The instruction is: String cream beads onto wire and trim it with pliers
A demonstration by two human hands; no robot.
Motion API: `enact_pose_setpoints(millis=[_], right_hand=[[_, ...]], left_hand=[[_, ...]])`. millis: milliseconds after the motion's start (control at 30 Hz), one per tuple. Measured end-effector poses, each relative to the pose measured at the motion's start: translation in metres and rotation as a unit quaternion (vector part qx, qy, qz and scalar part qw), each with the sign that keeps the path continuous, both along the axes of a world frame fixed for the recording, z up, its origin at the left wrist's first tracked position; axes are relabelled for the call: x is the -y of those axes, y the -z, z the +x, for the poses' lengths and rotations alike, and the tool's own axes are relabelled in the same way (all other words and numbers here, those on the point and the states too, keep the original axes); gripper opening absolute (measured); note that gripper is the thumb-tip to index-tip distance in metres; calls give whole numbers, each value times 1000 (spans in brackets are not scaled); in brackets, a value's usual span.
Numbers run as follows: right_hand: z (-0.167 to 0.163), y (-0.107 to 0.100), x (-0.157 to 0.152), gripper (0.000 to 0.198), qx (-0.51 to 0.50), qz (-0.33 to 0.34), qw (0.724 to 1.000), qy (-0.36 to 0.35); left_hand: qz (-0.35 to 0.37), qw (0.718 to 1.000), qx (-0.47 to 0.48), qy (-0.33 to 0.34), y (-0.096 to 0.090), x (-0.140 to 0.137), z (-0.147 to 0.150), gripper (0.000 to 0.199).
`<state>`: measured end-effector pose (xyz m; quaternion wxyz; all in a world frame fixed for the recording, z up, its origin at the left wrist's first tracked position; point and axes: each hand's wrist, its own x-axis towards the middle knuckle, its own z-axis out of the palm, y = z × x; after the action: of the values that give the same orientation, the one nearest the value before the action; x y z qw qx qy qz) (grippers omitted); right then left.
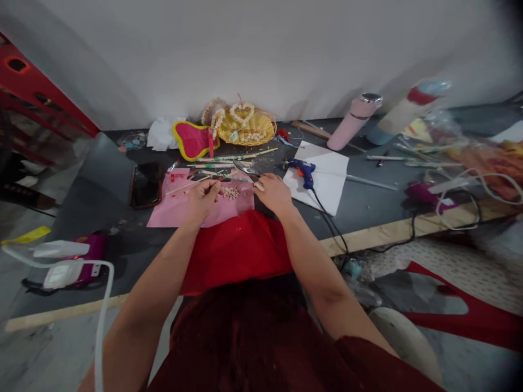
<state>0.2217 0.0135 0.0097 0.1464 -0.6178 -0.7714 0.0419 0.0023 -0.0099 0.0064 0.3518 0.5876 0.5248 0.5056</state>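
Observation:
My left hand (203, 200) is closed in a pinch over the pink sheet (163, 209), at the left of a small heap of pale bead-like pieces (231, 193). Whatever its fingertips hold is too small to make out. On the other side of the heap, my right hand (275, 194) has its fingers curled down near the sheet's right edge. A small beige thing shows at those fingers. A pointed metal tool (244, 167) reaches up to them; whether they grip it is hidden. Thin pale sticks with green print (223, 165) lie beyond both hands.
A blue glue gun (302, 170) rests on white paper (335, 190), its cord trailing over the wooden table edge. Behind are a yellow basket (261, 121) with beaded hearts and a pink bottle (353, 122). A phone (146, 185) lies left; red cloth (237, 253) covers my lap.

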Motion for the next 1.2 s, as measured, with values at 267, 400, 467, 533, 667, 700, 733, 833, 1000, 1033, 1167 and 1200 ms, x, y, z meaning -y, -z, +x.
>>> enact_pose_setpoints(millis=[267, 400, 467, 533, 667, 700, 733, 833, 1000, 1033, 1167, 1200], right_hand=[[-1, 2, 1, 26, 9, 13, 999, 41], [-1, 4, 1, 28, 10, 17, 999, 47], [-2, 5, 0, 30, 14, 17, 998, 52], [-3, 6, 0, 31, 18, 12, 998, 56], [-5, 6, 1, 34, 10, 14, 998, 60], [-5, 5, 1, 33, 5, 24, 998, 62], [-6, 4, 2, 31, -1, 36, 997, 61], [-9, -1, 4, 25, -12, 59, 998, 9], [-19, -2, 8, 27, 14, 18, 995, -102], [-20, -1, 8, 25, 24, 14, 994, -107], [-23, 2, 9, 20, 5, 15, 993, -113], [-23, 2, 9, 20, -26, 17, 992, -121]], left_hand=[[52, 997, -60, 3, 5, -2, -1, 18], [94, 986, -136, -19, 12, -6, -6, 16], [90, 981, -170, -26, 15, -8, -8, 15], [77, 977, -195, -32, 16, -9, -9, 14], [61, 971, -229, -32, 17, -10, -8, 15], [62, 971, -231, -30, 17, -10, -7, 15], [64, 971, -230, -26, 17, -10, -7, 15], [68, 970, -231, -21, 19, -9, -7, 15], [55, 973, -220, -32, 20, -9, -8, 16], [56, 974, -218, -32, 20, -9, -7, 16], [59, 979, -193, -31, 15, -6, -4, 17], [54, 983, -171, -27, 13, -5, -2, 17]])
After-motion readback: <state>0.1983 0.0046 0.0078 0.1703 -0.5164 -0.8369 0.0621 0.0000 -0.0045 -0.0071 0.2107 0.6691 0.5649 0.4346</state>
